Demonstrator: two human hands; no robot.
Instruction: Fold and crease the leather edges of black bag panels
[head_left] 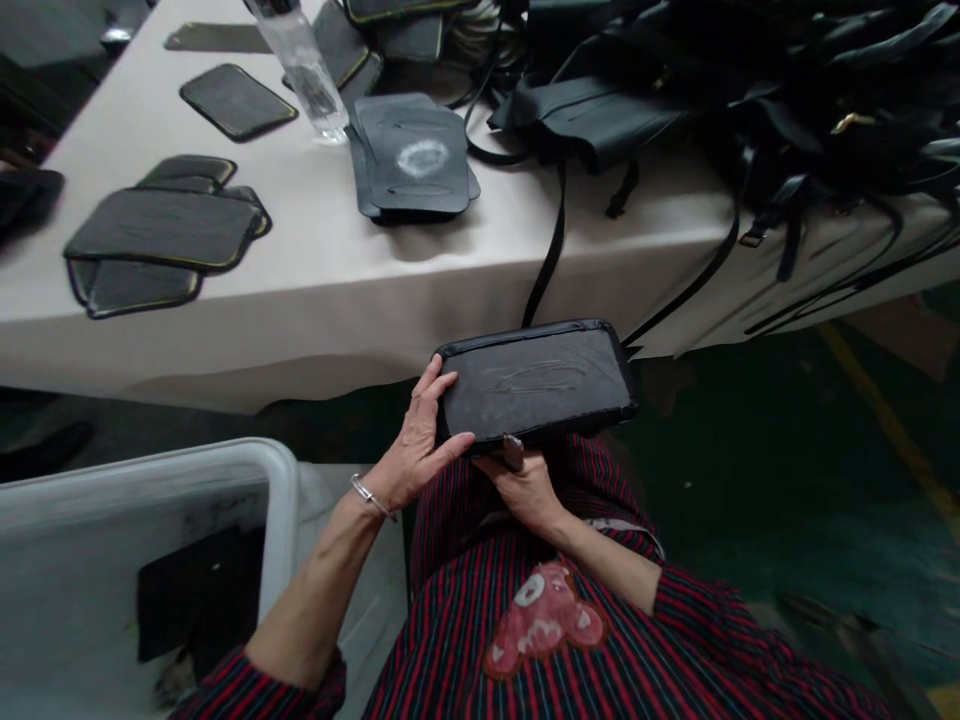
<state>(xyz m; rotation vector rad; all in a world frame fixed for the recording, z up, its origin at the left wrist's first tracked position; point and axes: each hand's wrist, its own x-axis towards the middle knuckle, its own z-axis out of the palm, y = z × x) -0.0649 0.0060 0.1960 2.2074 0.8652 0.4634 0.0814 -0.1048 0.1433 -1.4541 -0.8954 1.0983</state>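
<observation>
A black leather bag (540,385) rests over my lap with its flat rectangular base facing up. Squiggly, glossy lines mark the grey panel of that base. At the bag's left end, my left hand (422,437) grips it, fingers on the far corner and thumb along the near edge. Below the near edge, my right hand (526,487) is closed around a small tool (513,452) with a flat brownish end; the rest of the tool is hidden. Part of my right hand's fingers lies out of sight under the bag.
Ahead, a cloth-covered table (300,330) bears stacked black panels (412,160), yellow-edged panels (165,228), a clear bottle (311,80) and piled black bags (600,110) with hanging straps. A white bin (281,500) holding dark pieces stands at my left.
</observation>
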